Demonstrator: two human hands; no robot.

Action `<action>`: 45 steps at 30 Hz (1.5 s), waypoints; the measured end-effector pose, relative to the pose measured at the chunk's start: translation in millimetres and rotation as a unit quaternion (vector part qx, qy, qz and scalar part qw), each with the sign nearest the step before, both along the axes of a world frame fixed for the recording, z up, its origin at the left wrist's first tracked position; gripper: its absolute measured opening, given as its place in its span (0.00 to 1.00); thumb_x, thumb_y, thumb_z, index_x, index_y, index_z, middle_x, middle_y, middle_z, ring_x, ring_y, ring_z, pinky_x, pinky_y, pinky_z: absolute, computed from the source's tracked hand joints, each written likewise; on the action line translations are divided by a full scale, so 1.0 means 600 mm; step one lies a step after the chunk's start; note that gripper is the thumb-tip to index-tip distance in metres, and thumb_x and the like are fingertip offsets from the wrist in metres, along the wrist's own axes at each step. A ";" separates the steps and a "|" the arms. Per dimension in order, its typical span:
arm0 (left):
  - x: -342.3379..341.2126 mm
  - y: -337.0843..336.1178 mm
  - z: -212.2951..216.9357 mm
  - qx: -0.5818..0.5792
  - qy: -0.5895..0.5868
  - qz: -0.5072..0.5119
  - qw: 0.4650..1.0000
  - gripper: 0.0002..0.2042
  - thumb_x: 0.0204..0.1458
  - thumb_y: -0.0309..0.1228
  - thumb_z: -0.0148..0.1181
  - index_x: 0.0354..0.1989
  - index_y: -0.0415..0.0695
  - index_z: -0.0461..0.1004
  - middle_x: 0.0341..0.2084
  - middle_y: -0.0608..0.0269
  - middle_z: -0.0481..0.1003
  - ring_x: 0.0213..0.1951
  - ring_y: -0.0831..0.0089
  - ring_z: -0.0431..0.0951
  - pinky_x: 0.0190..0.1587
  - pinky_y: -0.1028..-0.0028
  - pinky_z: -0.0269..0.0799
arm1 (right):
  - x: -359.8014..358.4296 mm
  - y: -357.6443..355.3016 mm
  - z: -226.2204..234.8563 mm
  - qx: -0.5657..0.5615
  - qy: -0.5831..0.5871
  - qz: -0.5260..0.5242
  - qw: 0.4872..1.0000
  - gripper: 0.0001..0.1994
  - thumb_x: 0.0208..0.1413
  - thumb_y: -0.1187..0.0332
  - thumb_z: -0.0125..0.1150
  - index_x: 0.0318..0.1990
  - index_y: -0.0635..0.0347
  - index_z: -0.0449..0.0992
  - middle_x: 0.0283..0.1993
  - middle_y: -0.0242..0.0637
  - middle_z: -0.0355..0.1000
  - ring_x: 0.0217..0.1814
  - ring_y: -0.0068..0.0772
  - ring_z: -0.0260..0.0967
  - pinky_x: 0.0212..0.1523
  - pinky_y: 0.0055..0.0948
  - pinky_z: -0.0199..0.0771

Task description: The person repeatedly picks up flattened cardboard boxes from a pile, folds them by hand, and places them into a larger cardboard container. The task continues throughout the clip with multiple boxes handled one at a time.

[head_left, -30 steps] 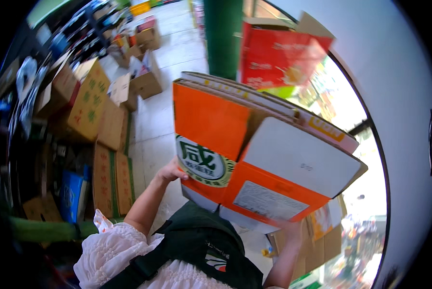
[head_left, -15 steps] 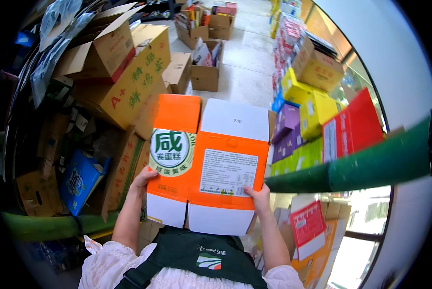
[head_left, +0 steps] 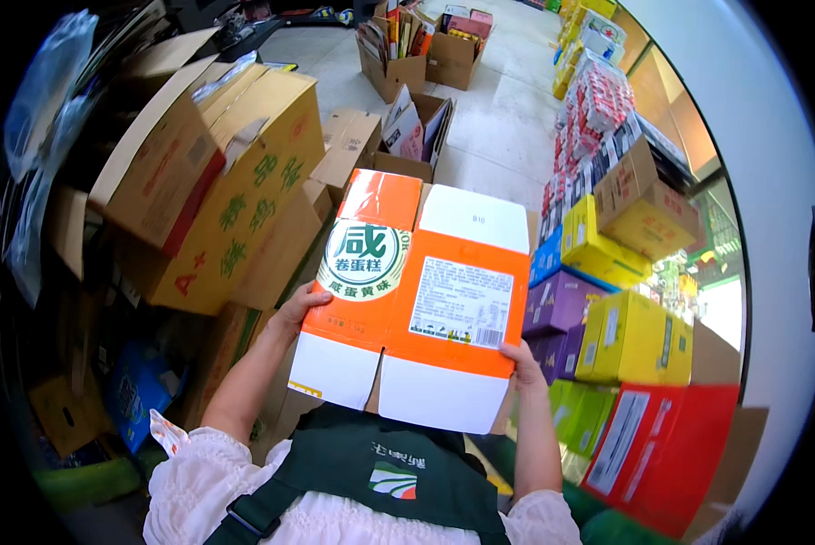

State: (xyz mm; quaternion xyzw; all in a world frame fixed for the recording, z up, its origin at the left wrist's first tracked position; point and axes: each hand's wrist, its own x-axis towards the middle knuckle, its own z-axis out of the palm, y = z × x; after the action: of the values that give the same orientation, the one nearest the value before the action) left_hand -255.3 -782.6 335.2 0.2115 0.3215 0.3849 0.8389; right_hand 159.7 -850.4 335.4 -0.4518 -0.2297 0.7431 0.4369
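An orange and white carton (head_left: pixel 416 300), flattened with its flaps spread, is being held up in front of the chest. It is being gripped at its two side edges: the left hand (head_left: pixel 300 304) is closed on the left edge and the right hand (head_left: pixel 522 361) on the right, presumably so the broad sheet is kept from sagging or folding. Brown cardboard boxes (head_left: pixel 217 182) are stacked to the left (some open, some taped), and coloured cartons (head_left: pixel 625 336) are piled to the right, leaving the tiled floor (head_left: pixel 507 127) between them as an aisle.
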 end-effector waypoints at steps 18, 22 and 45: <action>0.240 0.562 -0.135 -0.304 -0.165 0.156 0.925 0.22 0.50 0.30 0.53 0.54 0.37 0.59 0.51 0.47 0.65 0.51 0.57 0.68 0.54 0.61 0.65 | 0.201 0.800 0.031 -0.010 -0.170 0.096 0.981 0.28 0.47 0.78 0.54 0.59 0.66 0.56 0.50 0.45 0.66 0.46 0.32 0.68 0.45 0.24 0.69; 0.281 0.720 -0.174 -0.311 -0.199 0.168 0.914 0.22 0.50 0.30 0.52 0.54 0.37 0.60 0.51 0.47 0.65 0.51 0.58 0.68 0.53 0.62 0.65 | 0.202 0.990 0.036 -0.026 -0.208 0.115 0.971 0.21 0.49 0.78 0.52 0.53 0.71 0.64 0.50 0.45 0.66 0.47 0.31 0.67 0.45 0.24 0.69; 0.302 1.217 -0.325 -0.335 -0.304 0.467 0.760 0.22 0.52 0.34 0.50 0.54 0.38 0.60 0.51 0.49 0.66 0.50 0.59 0.69 0.52 0.64 0.66 | -0.124 1.923 -0.265 -0.174 -0.171 0.459 0.854 0.21 0.51 0.75 0.50 0.55 0.68 0.62 0.52 0.47 0.65 0.51 0.35 0.65 0.51 0.29 0.67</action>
State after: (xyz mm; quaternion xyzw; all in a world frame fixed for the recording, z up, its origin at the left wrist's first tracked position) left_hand -74.0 -52.1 139.9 -0.3878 0.2168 0.6408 0.6260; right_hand 85.4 303.5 176.4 -0.4836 -0.3491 0.7980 -0.0859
